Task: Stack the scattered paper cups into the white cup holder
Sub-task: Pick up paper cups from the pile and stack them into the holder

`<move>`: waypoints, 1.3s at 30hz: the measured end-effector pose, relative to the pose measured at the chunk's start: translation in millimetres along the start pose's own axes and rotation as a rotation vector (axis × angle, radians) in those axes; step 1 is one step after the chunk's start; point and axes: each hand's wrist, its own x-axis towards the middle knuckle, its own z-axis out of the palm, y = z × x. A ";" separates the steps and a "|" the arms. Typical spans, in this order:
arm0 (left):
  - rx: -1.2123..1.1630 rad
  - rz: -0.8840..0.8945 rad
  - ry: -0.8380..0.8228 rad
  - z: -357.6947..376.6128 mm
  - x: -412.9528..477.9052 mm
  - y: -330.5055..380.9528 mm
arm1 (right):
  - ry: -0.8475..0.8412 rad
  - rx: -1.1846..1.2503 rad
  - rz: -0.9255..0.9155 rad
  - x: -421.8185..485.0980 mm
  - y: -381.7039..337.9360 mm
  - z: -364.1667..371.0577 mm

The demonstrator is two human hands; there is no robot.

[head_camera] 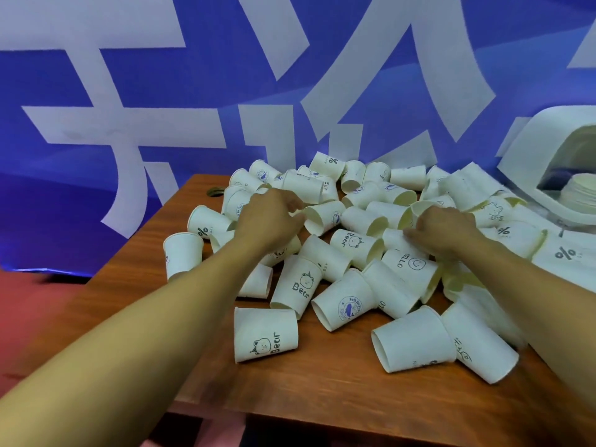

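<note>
Paper cups (354,253) lie heaped across the middle and far right of the wooden tabletop (322,391). Most lie on their sides, long axes pointing every way. Bare wood is left along the near edge and at the far left corner, around a cable hole (215,191).

The nearest "Bear" cup (266,333) lies crosswise, mouth to the left. One cup (183,256) stands on end just beside the left edge.

The left hand (271,217) reaches over the heap, fingertips at the rim of a side-lying cup (324,216); I cannot tell whether its grip has closed. The right hand (446,229) has its grip curled over a plain cup (395,238) lying on its side.

The white cup holder (529,146) sits at the far right, a nested stack (580,195) inside its arch. A blue banner (161,75) hangs behind.
</note>
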 end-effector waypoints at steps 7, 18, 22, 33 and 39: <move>-0.032 -0.121 0.204 -0.6 8.2 -17.0 | 0.321 -0.227 -0.152 -8.0 -32.5 -23.3; -0.266 -0.383 0.295 -4.1 36.5 -66.7 | 0.442 -0.152 -0.375 -26.8 -120.0 -26.1; -0.384 -0.428 0.239 -2.9 41.7 -69.0 | 0.447 -0.103 -0.397 -28.9 -124.7 -26.5; -0.483 -0.216 0.212 -12.9 44.0 -23.0 | 0.494 0.054 -0.372 -32.0 -97.3 -45.8; -0.427 -0.014 0.230 -11.5 48.8 42.8 | 0.570 0.070 -0.340 -38.4 -61.2 -65.9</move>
